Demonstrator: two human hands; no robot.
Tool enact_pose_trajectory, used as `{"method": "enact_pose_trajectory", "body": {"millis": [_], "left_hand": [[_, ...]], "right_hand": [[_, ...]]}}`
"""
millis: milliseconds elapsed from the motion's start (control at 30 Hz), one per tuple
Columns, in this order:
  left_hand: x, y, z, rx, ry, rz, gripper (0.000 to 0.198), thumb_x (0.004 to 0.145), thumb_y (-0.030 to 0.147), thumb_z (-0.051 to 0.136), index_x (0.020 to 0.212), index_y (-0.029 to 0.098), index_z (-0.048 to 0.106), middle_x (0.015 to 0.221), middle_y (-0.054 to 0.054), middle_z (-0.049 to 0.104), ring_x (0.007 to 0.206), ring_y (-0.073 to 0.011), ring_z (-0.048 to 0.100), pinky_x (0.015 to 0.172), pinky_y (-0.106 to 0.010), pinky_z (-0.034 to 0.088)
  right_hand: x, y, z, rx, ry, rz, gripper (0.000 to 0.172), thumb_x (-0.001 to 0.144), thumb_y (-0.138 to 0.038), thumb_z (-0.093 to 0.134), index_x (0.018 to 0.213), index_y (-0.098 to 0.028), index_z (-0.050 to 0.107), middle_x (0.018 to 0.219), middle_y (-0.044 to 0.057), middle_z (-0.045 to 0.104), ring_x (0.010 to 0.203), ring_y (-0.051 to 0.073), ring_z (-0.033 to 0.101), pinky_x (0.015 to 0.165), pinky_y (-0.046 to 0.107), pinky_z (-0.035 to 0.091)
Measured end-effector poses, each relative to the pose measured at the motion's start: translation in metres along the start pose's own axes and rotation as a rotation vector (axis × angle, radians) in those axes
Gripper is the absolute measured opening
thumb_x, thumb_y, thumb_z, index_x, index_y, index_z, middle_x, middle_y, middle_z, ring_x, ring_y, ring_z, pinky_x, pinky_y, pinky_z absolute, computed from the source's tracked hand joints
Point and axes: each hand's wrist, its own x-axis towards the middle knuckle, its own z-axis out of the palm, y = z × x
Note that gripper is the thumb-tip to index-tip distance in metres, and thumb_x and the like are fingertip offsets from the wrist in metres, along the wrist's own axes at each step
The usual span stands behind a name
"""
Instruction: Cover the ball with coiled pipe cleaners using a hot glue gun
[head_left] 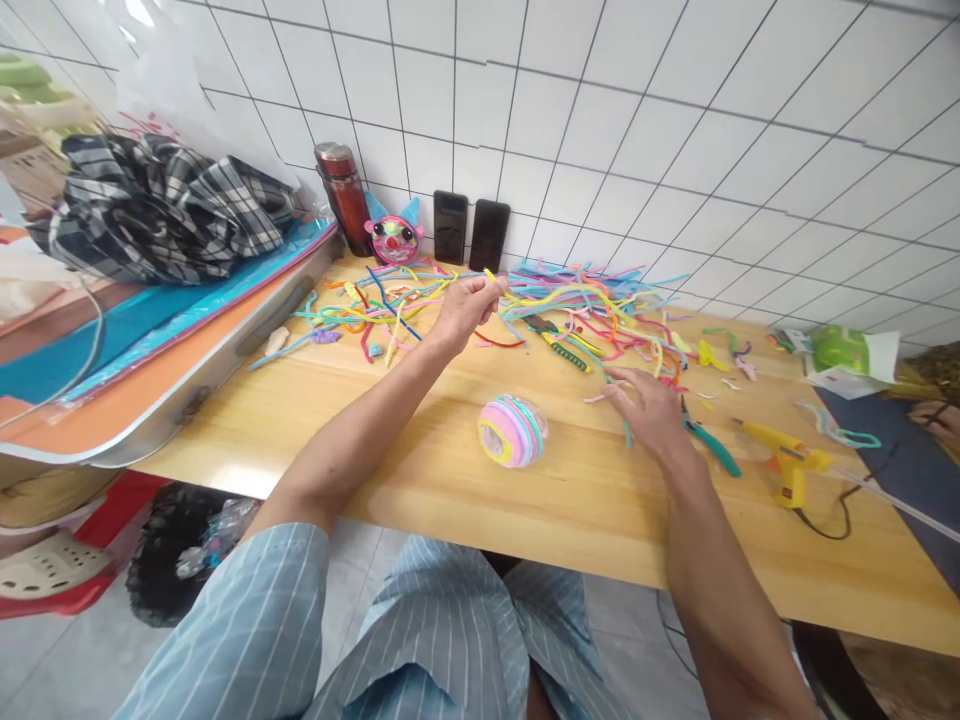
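Observation:
My left hand (466, 308) is raised over the wooden table (420, 470) and pinches a bundle of coloured pipe cleaners (390, 288) that trail off to the left. My right hand (646, 405) lies low on the table, fingers spread, touching a loose pink pipe cleaner piece (598, 398) at the edge of the big pipe cleaner pile (592, 305). A round ball wound from pastel pipe cleaners (512, 430) sits on the table between my two arms, touched by neither hand.
Teal-handled pliers (711, 445) and a yellow glue gun (784, 462) with its cord lie right of my right hand. A clown-like craft face (394, 238), a red flask (345, 197) and two black phones (469, 230) stand by the tiled wall. Plaid cloth (165, 205) rests at left.

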Motion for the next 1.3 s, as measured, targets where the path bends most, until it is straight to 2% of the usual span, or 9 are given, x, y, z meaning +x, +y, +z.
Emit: {"method": "enact_pose_trajectory", "body": {"millis": [100, 233, 300, 367, 433, 600, 800, 1000, 1300], "left_hand": [[-0.012, 0.004, 0.015, -0.018, 0.018, 0.070, 0.063, 0.091, 0.057, 0.090, 0.057, 0.019, 0.054, 0.051, 0.006, 0.051, 0.047, -0.0045, 0.040, 0.051, -0.023, 0.027], [-0.032, 0.006, 0.034, -0.073, -0.019, 0.128, 0.068, 0.083, 0.075, 0.089, 0.059, 0.019, 0.059, 0.056, 0.005, 0.052, 0.051, -0.0054, 0.041, 0.054, -0.025, 0.029], [-0.044, 0.007, 0.042, -0.102, -0.028, 0.130, 0.069, 0.082, 0.080, 0.086, 0.061, 0.019, 0.061, 0.055, 0.005, 0.051, 0.052, -0.0061, 0.041, 0.054, -0.025, 0.030], [-0.054, 0.009, 0.048, -0.110, -0.059, 0.128, 0.070, 0.084, 0.083, 0.082, 0.063, 0.020, 0.063, 0.055, 0.005, 0.050, 0.053, -0.0070, 0.041, 0.056, -0.026, 0.033], [-0.062, 0.013, 0.052, -0.108, -0.104, 0.119, 0.071, 0.084, 0.085, 0.082, 0.064, 0.020, 0.063, 0.058, 0.004, 0.053, 0.055, -0.0075, 0.042, 0.057, -0.027, 0.035], [-0.067, 0.020, 0.054, -0.045, -0.164, 0.132, 0.064, 0.082, 0.079, 0.086, 0.069, 0.019, 0.066, 0.067, 0.003, 0.059, 0.060, -0.0084, 0.046, 0.056, -0.026, 0.035], [-0.055, 0.018, 0.048, 0.003, -0.158, 0.060, 0.057, 0.078, 0.071, 0.089, 0.068, 0.019, 0.068, 0.064, 0.003, 0.061, 0.055, -0.0070, 0.044, 0.054, -0.026, 0.033], [-0.061, 0.015, 0.052, -0.183, -0.285, -0.054, 0.054, 0.073, 0.065, 0.095, 0.063, 0.019, 0.069, 0.064, 0.000, 0.066, 0.057, -0.0071, 0.046, 0.057, -0.026, 0.035], [-0.053, 0.017, 0.045, 0.002, -0.157, 0.056, 0.056, 0.075, 0.072, 0.091, 0.061, 0.019, 0.075, 0.060, 0.000, 0.066, 0.058, -0.0092, 0.047, 0.061, -0.028, 0.039]], "right_hand": [[0.013, -0.026, -0.018, 0.070, 0.143, 0.008, 0.037, 0.104, -0.055, 0.069, 0.121, -0.027, 0.086, 0.125, 0.012, 0.089, 0.120, 0.034, 0.083, 0.108, 0.054, 0.063], [0.032, -0.087, -0.031, 0.220, 0.218, 0.031, 0.037, 0.101, -0.061, 0.075, 0.109, -0.027, 0.087, 0.112, 0.008, 0.090, 0.102, 0.029, 0.082, 0.098, 0.046, 0.063], [0.040, -0.117, -0.027, 0.346, 0.132, 0.110, 0.051, 0.101, -0.073, 0.072, 0.091, -0.025, 0.084, 0.084, 0.005, 0.084, 0.076, 0.022, 0.074, 0.076, 0.037, 0.059], [0.047, -0.140, -0.017, 0.558, -0.016, 0.160, 0.065, 0.095, -0.087, 0.069, 0.088, -0.024, 0.081, 0.077, 0.004, 0.080, 0.065, 0.018, 0.067, 0.064, 0.033, 0.054], [0.054, -0.153, -0.005, 0.748, -0.043, 0.218, 0.072, 0.090, -0.095, 0.069, 0.083, -0.023, 0.076, 0.076, 0.004, 0.078, 0.061, 0.015, 0.064, 0.060, 0.031, 0.051], [0.068, -0.147, 0.011, 0.828, 0.151, 0.225, 0.071, 0.089, -0.092, 0.075, 0.070, -0.024, 0.068, 0.064, 0.000, 0.067, 0.055, 0.012, 0.057, 0.055, 0.028, 0.048], [0.073, -0.135, 0.012, 0.838, 0.237, 0.222, 0.068, 0.083, -0.088, 0.084, 0.070, -0.023, 0.070, 0.063, -0.002, 0.066, 0.055, 0.011, 0.056, 0.054, 0.027, 0.049], [0.080, -0.130, 0.020, 1.019, 0.317, 0.274, 0.070, 0.073, -0.089, 0.091, 0.066, -0.025, 0.062, 0.057, -0.003, 0.060, 0.054, 0.011, 0.055, 0.055, 0.026, 0.049], [0.088, -0.108, 0.018, 0.999, 0.383, 0.280, 0.066, 0.086, -0.089, 0.078, 0.073, -0.026, 0.059, 0.059, -0.005, 0.058, 0.052, 0.012, 0.055, 0.053, 0.026, 0.050]]}}
